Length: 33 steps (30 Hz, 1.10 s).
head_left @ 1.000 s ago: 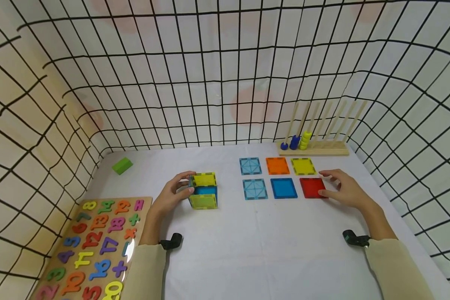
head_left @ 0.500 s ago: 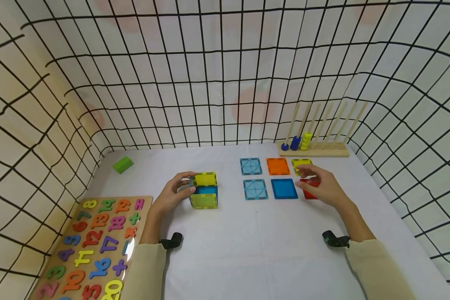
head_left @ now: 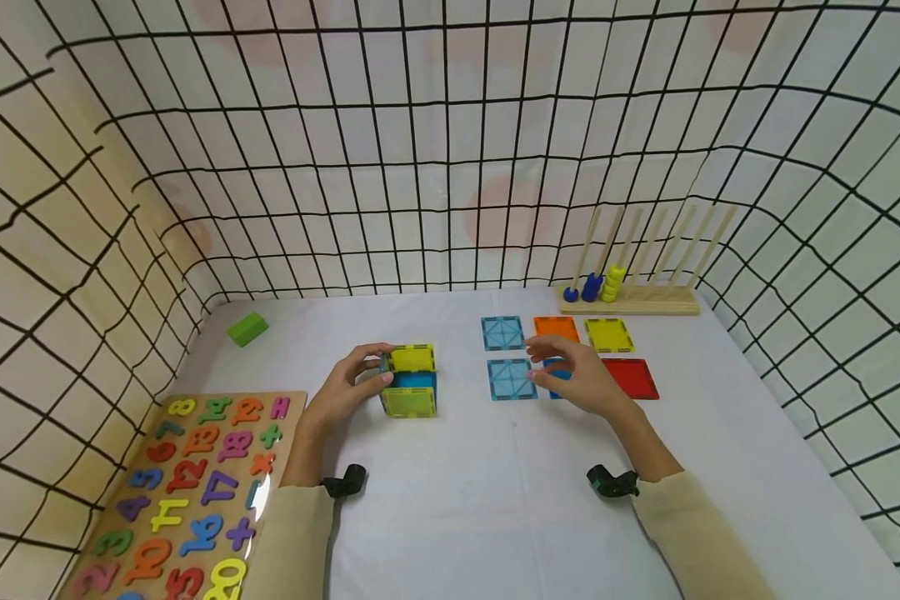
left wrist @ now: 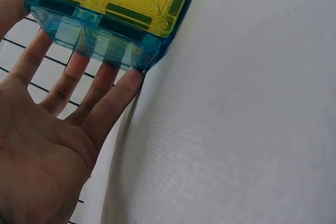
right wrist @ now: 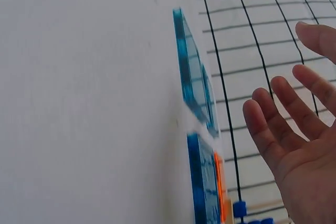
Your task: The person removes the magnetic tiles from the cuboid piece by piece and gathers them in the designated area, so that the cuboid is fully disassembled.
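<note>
In the head view, an open-topped box of magnetic tiles [head_left: 410, 402] stands on the table, with yellow walls and blue sides. My left hand [head_left: 342, 392] holds it at its left side, thumb on the near part and index finger at the far corner. The left wrist view shows the fingertips against the blue side wall [left wrist: 79, 35]. My right hand [head_left: 581, 379] hovers over the blue magnetic tile, covering most of it, with nothing held. Its fingertips are near the light blue tile [head_left: 512, 380]; a red tile [head_left: 632, 379] lies to the hand's right.
Another light blue tile [head_left: 502, 333], an orange tile [head_left: 557, 326] and a yellow tile [head_left: 609, 335] form the back row. Behind them stands a wooden bead rack [head_left: 630, 304]. A number puzzle board [head_left: 270, 525] is at left, a green block [head_left: 247, 330] behind it. Black grid mesh [head_left: 450, 167] surrounds the table.
My right hand has moved left from beside the red tile to above the blue tile, uncovering the red and yellow tiles. The left hand and the box have stayed put.
</note>
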Each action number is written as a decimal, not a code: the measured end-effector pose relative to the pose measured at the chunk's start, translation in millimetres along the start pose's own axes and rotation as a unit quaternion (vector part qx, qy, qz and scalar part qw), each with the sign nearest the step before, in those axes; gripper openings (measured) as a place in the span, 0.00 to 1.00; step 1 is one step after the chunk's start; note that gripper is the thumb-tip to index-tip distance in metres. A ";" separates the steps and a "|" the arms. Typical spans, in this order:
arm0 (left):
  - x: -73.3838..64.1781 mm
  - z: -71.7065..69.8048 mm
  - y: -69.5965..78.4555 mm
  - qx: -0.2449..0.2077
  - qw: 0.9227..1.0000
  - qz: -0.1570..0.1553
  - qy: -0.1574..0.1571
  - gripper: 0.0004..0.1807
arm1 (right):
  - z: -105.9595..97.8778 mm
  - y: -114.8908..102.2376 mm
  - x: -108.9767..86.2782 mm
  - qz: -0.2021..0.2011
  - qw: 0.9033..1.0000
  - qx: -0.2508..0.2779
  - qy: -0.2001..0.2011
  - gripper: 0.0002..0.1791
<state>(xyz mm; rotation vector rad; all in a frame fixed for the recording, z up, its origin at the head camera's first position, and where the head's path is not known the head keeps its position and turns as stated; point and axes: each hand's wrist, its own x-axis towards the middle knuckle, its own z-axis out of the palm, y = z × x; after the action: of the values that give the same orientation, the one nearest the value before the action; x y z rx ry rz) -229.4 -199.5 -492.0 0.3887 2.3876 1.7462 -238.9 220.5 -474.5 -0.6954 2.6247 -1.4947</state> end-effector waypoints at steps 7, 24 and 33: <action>0.1 1.2 0.0 -0.002 1.000 0.003 0.000 0.25 | 29.1 -16.3 12.8 -0.032 0.999 0.027 -0.030 0.26; 1.1 1.7 1.1 -0.002 1.000 0.011 -0.005 0.25 | 75.0 -37.5 27.6 -0.033 0.997 0.033 -0.058 0.27; 1.1 2.4 1.8 -0.004 1.000 0.008 -0.003 0.25 | 89.2 -45.5 31.7 -0.051 0.996 0.026 -0.065 0.25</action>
<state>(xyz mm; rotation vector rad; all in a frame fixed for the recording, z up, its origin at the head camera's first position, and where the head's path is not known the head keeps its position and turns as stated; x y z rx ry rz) -229.6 -196.5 -491.0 0.4127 2.3779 1.7590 -228.6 116.1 -478.9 -0.9025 2.4799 -1.4812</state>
